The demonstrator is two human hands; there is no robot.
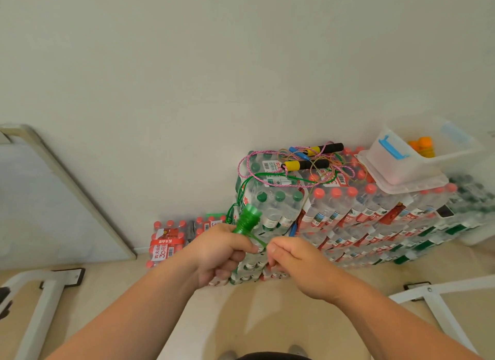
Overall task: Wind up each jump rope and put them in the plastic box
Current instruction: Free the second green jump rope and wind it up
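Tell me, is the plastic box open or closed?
Open. The plastic box has no lid on top; orange things show inside it.

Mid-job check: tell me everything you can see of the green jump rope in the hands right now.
The green jump rope has a translucent, ribbed plastic handle end with a flared tip, pointing up and away, gripped in the left hand. Its thin green cord crosses to the right hand, which pinches it. More cord loops up onto the shrink-wrapped water bottle packs, lying tangled there with a pink braided rope. It is not fully wound.
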